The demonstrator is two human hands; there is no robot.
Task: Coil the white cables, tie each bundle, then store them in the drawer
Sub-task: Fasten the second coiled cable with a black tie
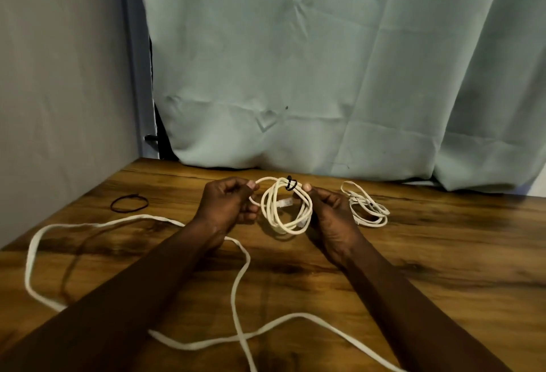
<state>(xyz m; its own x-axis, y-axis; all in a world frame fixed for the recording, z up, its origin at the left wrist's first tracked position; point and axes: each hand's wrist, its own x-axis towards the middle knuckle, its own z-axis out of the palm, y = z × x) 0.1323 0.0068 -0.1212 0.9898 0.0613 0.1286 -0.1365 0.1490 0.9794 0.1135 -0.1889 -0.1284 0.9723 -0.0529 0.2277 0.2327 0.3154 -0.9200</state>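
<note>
The fingers [251,185] of the left hand [227,203] are curled and pinch the top of a coiled white cable [283,218]. The fingers [322,195] of the right hand [331,212] are curled too and pinch the same coil from the other side. The coil hangs down between the two hands. I cannot tell if its bottom touches the bench [443,253]. A black tie [291,184] goes round the top of the coil, just beside the right thumb.

Just to the right of the right hand, a second white bundle [367,206] lies flat on the wood. A long white cable [239,277] lies loose in big loops. It runs under both arms, swings out to the left side, and crosses itself near the front. A black band [129,202] lies by itself on the far left, well apart from the hands.

The bench is brown wood with dark streaks. Its left edge slants from the back corner down to the left side of the view. Its back edge meets a pale green curtain [325,61], and the curtain's bottom folds rest on the wood. A grey wall [59,76] stands to the left of the curtain. There is bare wood to the right of the second bundle and along the front right.
</note>
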